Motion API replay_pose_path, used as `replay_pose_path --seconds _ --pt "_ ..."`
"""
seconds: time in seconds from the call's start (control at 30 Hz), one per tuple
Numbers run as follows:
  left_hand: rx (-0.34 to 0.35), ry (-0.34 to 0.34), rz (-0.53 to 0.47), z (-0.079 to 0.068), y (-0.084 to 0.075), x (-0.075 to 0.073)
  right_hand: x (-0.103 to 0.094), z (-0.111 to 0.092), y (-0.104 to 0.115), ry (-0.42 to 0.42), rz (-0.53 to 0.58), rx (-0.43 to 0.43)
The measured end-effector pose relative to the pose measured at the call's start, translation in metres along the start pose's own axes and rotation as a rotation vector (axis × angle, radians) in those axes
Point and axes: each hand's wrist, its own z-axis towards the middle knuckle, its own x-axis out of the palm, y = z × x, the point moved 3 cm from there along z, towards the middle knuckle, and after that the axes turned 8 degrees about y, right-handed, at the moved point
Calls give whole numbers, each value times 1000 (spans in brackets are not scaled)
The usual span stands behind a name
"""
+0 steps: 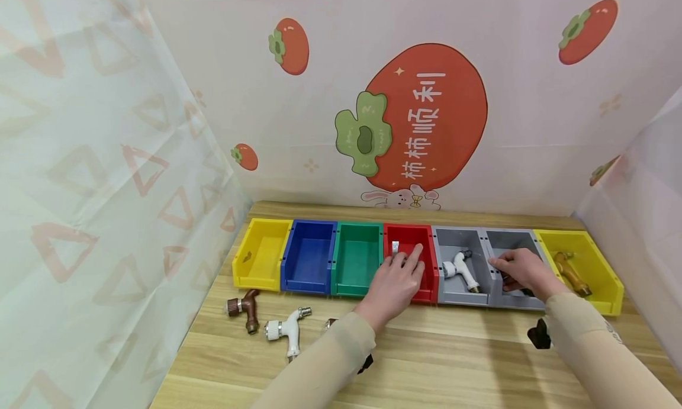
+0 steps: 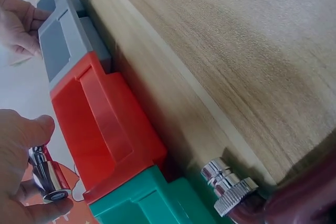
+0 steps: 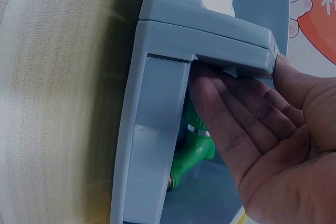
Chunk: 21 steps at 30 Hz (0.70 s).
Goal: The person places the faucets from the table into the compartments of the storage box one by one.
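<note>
My left hand [image 1: 393, 283] is over the red bin [image 1: 430, 292], holding a small chrome fitting [image 2: 48, 177] between thumb and fingers. Only the fitting's shiny end shows clearly; the rest is hidden by the hand. My right hand [image 1: 524, 271] is at the right-hand grey bin [image 1: 524, 301], gripping the wall it shares with the other grey bin. Its thumb lies at the wall's corner and its fingers reach down inside. Below those fingers lies a green tap [image 3: 191, 156]. A white tap [image 1: 462, 271] lies in the left-hand grey bin [image 1: 460, 298].
The bin row continues left with green [image 1: 358, 258], blue [image 1: 307, 258] and yellow [image 1: 263, 255] bins. At the right end, a yellow bin [image 1: 607, 287] holds a brownish-yellow tap [image 1: 571, 274]. Before the row lie a brown tap [image 1: 249, 311], a white tap [image 1: 290, 332] and a maroon tap [image 2: 304, 198].
</note>
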Motion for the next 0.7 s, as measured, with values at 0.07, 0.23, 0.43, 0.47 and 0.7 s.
replay_pose_path --seconds 0.07,0.23,0.43,0.47,0.7 --pt "-4 18 6 2 -1 2 0 0 0 0 -1 0" --pt "-17 36 17 5 -2 7 0 2 -1 -1 -3 5" --pt "-24 25 41 7 -2 12 1 1 -1 -4 8 6" --pt "-24 32 46 7 -2 12 1 0 -1 -4 10 6" --pt "-12 118 28 6 -2 13 2 -1 1 -6 16 6"
